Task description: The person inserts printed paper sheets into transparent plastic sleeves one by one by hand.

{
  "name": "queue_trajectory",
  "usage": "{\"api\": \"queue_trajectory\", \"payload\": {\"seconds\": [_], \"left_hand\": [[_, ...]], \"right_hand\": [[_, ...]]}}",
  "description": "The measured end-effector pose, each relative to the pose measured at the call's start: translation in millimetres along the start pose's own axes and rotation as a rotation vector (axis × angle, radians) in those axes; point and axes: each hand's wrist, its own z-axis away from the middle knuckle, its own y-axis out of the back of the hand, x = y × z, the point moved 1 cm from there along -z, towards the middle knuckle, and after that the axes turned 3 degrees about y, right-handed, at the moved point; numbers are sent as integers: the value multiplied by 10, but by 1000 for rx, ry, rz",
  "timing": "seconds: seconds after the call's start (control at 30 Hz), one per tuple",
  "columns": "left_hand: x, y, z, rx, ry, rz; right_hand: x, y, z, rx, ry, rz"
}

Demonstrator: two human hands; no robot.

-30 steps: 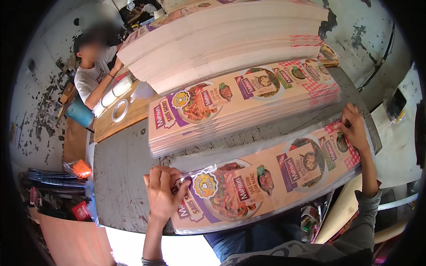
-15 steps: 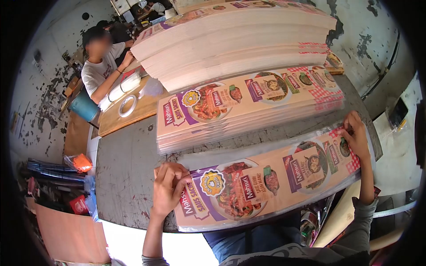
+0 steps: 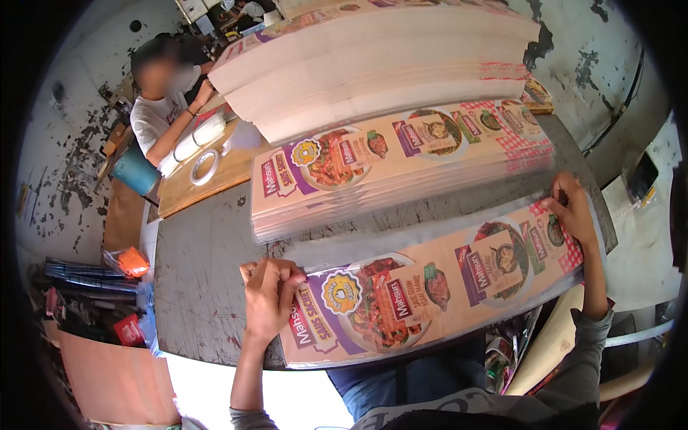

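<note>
A long printed food sheet (image 3: 441, 333) lies along the table edge nearest me, on or inside clear plastic that shows past its borders. My left hand (image 3: 269, 297) is closed, thumb and fingers pinching the sheet's upper left corner. At the far right end, my right hand (image 3: 573, 211) has its fingers bent and pinched on the upper right corner by the red checked print. Just beyond lies a low stack of matching printed sheets (image 3: 390, 140) in clear plastic, which neither hand touches.
Behind rises a tall stack of printed sheets (image 3: 387, 72). A wooden board (image 3: 175, 197) at the left carries a tape roll (image 3: 206, 168) and a white roll (image 3: 197, 140). Another person (image 3: 161, 115) sits there. The grey table (image 3: 204, 287) has a curved edge.
Both hands stay at the same two corners, with the right hand slightly higher in view. The sheet has barely shifted, and the whole view has moved a little.
</note>
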Motion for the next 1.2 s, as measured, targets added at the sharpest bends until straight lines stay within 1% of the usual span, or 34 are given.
{"api": "queue_trajectory", "payload": {"seconds": [0.03, 0.17, 0.27, 0.33, 0.37, 0.43, 0.57, 0.63, 0.67, 0.73, 0.83, 0.97, 1.03, 1.07, 1.1, 1.13, 1.17, 1.2], "left_hand": [[-19, -2, 2, 11, 11, 16], [-59, -1, 36, 7, 44, 10], [-33, 22, 46, 62, 32, -90], [-23, 74, 77, 53, 65, -221], [-17, 94, 83, 49, 63, -222], [-9, 118, 107, -44, 44, -240], [-16, 119, 131, -85, 54, -257], [2, 126, 135, -80, 60, -252], [7, 119, 143, -80, 59, -253], [0, 122, 139, -73, 44, -267], [-24, 118, 150, -75, -16, -319], [46, 168, 182, -94, 12, -366], [326, 300, 198, 29, 73, -189], [509, 328, 306, 95, 114, 92], [766, 362, 459, 146, 224, 289], [861, 352, 720, 133, 439, 792], [959, 342, 988, 246, 671, 1290], [1174, 251, 982, 159, 445, 1549]], "right_hand": [[10, -4, -15, -14, -34, -56], [-17, -13, 2, 11, -34, -47], [-38, -11, 16, 20, 5, -5], [-43, -4, 13, 61, 85, 43], [-45, -4, 18, 61, 81, 41], [-48, -3, 51, 81, 15, 10], [-43, -4, 46, 79, 2, 26], [-36, -6, 35, 81, 103, 65], [-39, -3, 31, 82, 103, 65], [-38, -21, 62, 68, -11, 29], [-39, -14, 56, 51, -8, 39], [-55, -12, 47, 42, -13, 11], [-47, -5, 33, 36, 50, 52], [-25, -15, 40, 37, 46, 51], [6, -25, 47, 51, 45, 49], [24, -37, 62, 60, 45, 46], [15, -46, 78, 51, 40, 44], [0, -39, 70, 53, 18, 20]]}}
